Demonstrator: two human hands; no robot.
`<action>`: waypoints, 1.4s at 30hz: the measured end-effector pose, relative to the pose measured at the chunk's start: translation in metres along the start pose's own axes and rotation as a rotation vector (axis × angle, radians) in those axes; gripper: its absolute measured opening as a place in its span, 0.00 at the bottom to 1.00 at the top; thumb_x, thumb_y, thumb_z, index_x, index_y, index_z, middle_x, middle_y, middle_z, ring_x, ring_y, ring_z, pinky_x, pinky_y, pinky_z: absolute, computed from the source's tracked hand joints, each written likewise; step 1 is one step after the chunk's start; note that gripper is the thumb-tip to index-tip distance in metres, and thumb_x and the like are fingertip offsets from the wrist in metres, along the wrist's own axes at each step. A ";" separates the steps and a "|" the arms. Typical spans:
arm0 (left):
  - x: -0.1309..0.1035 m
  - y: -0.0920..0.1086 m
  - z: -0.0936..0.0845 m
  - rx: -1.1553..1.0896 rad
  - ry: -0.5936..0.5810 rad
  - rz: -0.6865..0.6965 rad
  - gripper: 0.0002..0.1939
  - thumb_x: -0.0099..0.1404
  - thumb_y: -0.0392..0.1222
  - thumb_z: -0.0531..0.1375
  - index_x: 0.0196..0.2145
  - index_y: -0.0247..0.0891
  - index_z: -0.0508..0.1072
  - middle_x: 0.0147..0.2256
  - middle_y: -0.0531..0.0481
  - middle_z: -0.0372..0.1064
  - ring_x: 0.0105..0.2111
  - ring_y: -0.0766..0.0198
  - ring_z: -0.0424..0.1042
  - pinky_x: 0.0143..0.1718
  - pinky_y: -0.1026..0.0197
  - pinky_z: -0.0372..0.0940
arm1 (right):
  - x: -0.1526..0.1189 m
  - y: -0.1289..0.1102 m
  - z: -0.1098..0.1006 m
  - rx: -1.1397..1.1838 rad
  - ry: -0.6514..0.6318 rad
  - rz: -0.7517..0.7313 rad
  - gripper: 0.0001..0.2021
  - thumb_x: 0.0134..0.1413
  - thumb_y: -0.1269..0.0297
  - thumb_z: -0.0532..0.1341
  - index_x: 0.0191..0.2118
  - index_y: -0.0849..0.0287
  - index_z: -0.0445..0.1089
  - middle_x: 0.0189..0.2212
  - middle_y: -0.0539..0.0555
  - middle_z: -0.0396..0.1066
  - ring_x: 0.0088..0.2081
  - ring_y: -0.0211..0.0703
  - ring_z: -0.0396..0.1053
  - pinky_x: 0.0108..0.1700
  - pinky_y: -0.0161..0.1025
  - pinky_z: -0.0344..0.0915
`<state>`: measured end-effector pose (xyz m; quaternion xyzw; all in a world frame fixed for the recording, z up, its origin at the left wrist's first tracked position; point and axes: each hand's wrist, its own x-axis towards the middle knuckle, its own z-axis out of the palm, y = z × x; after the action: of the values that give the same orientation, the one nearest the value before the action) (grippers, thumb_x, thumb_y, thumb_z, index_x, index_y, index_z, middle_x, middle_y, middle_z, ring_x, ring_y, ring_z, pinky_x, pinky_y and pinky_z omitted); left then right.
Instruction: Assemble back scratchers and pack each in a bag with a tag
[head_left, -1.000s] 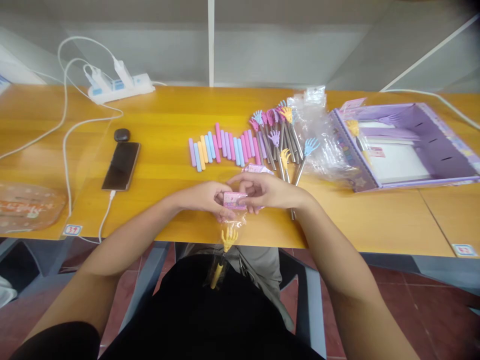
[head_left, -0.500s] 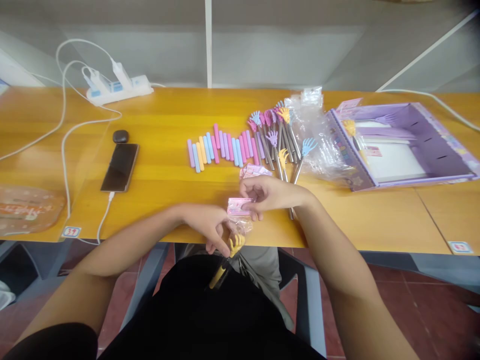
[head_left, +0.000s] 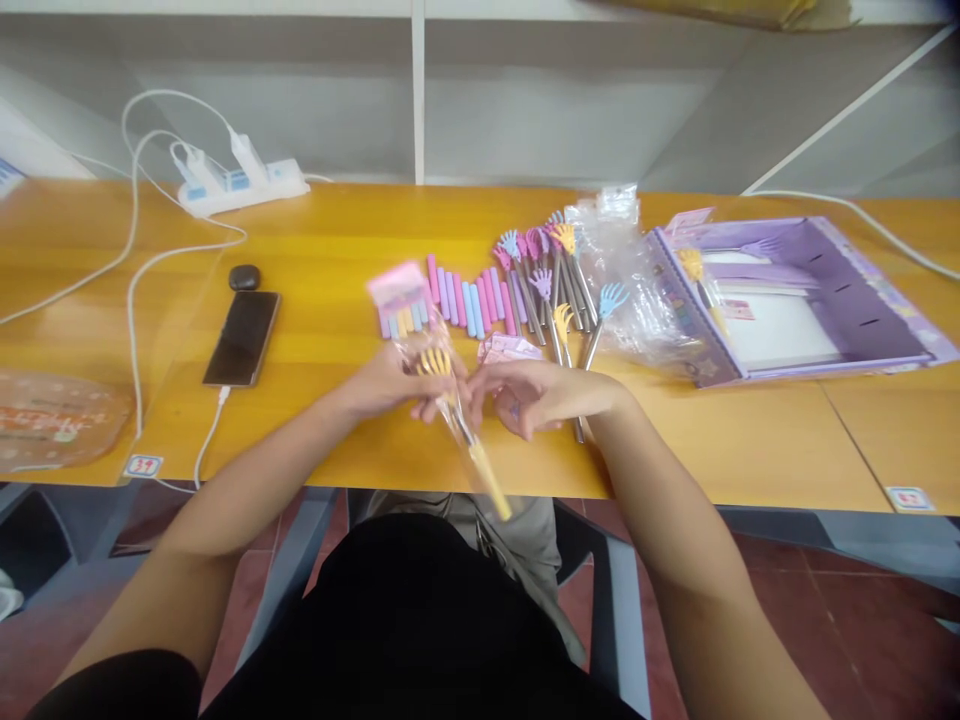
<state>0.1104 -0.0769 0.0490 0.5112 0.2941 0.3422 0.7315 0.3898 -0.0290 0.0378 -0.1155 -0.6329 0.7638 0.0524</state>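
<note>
My left hand (head_left: 401,380) grips a yellow hand-shaped back scratcher (head_left: 487,478) inside a clear plastic bag. The packet slants, its yellow handle pointing down over the table's front edge and its blurred pink header card (head_left: 397,285) at the upper left. Close on the right is my right hand (head_left: 529,393), fingers loosely bent and apart; its fingertips reach the side of the bag, and I see nothing held in them. Behind it lie pink printed cards (head_left: 508,347). Farther back are loose back scratchers (head_left: 551,270) with steel rods and coloured hands.
Pastel handle tubes (head_left: 472,305) lie in a row behind my hands. Clear bags (head_left: 626,280) are piled beside a purple box (head_left: 739,370) holding a bagged yellow back scratcher. At left are a phone (head_left: 241,338), a small black case (head_left: 244,277), a power strip (head_left: 255,185) and white cables.
The packet has swung up and left, from the table's front edge to above the tubes, with its card now at the upper left. My right hand has let go of the card.
</note>
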 end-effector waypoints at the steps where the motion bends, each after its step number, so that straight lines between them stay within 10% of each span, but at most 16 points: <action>1: 0.002 0.004 -0.005 -0.046 0.136 0.096 0.20 0.62 0.50 0.79 0.42 0.34 0.80 0.35 0.45 0.84 0.19 0.72 0.73 0.17 0.71 0.63 | 0.001 -0.001 0.001 -0.060 -0.061 0.042 0.33 0.55 0.50 0.81 0.61 0.59 0.74 0.52 0.58 0.79 0.35 0.35 0.77 0.31 0.30 0.71; 5: 0.007 0.010 -0.020 -0.187 0.477 0.278 0.21 0.58 0.47 0.81 0.41 0.35 0.80 0.35 0.49 0.82 0.19 0.77 0.70 0.16 0.76 0.59 | 0.004 -0.007 0.007 -0.143 -0.186 0.219 0.31 0.52 0.50 0.82 0.56 0.61 0.78 0.39 0.53 0.82 0.31 0.36 0.76 0.31 0.31 0.71; 10: 0.011 0.003 -0.018 -0.227 0.507 0.276 0.20 0.58 0.47 0.81 0.40 0.34 0.81 0.35 0.48 0.82 0.20 0.76 0.70 0.17 0.75 0.60 | 0.008 -0.002 0.012 -0.057 0.166 0.202 0.29 0.48 0.50 0.83 0.49 0.61 0.76 0.23 0.43 0.74 0.16 0.28 0.62 0.17 0.27 0.58; 13: 0.012 -0.002 -0.012 -0.214 0.496 0.234 0.21 0.58 0.49 0.81 0.38 0.33 0.81 0.34 0.47 0.82 0.20 0.74 0.71 0.17 0.73 0.62 | 0.016 0.007 0.013 0.000 0.337 0.117 0.45 0.41 0.52 0.86 0.62 0.60 0.70 0.20 0.39 0.71 0.14 0.32 0.63 0.13 0.28 0.55; 17: 0.015 0.002 -0.013 -0.261 0.614 0.244 0.14 0.64 0.45 0.78 0.36 0.33 0.81 0.34 0.48 0.82 0.20 0.77 0.70 0.16 0.75 0.59 | 0.022 0.008 0.013 0.086 0.383 -0.003 0.58 0.39 0.57 0.87 0.73 0.57 0.59 0.22 0.39 0.74 0.14 0.34 0.66 0.13 0.29 0.57; 25: 0.017 0.006 -0.023 -0.395 0.708 0.234 0.07 0.69 0.40 0.74 0.38 0.35 0.82 0.36 0.50 0.82 0.20 0.80 0.66 0.17 0.78 0.58 | 0.016 -0.002 0.015 0.066 0.410 -0.226 0.21 0.66 0.56 0.74 0.55 0.58 0.70 0.34 0.51 0.82 0.25 0.35 0.76 0.27 0.33 0.73; 36: 0.022 0.006 -0.026 -0.451 0.787 0.262 0.06 0.72 0.37 0.71 0.36 0.33 0.80 0.37 0.49 0.81 0.19 0.82 0.63 0.18 0.78 0.57 | 0.019 0.003 0.011 -0.111 0.479 -0.384 0.45 0.56 0.60 0.80 0.73 0.50 0.57 0.41 0.50 0.80 0.35 0.40 0.78 0.39 0.38 0.77; 42: 0.023 0.000 -0.025 -0.465 0.723 0.219 0.06 0.72 0.36 0.71 0.36 0.34 0.79 0.36 0.49 0.81 0.20 0.82 0.61 0.18 0.78 0.56 | 0.023 0.005 0.012 -0.276 0.678 -0.378 0.37 0.64 0.54 0.75 0.72 0.49 0.60 0.35 0.47 0.67 0.35 0.41 0.68 0.42 0.41 0.73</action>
<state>0.1046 -0.0453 0.0398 0.2086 0.3905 0.6314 0.6367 0.3654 -0.0362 0.0327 -0.2483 -0.6864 0.5673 0.3813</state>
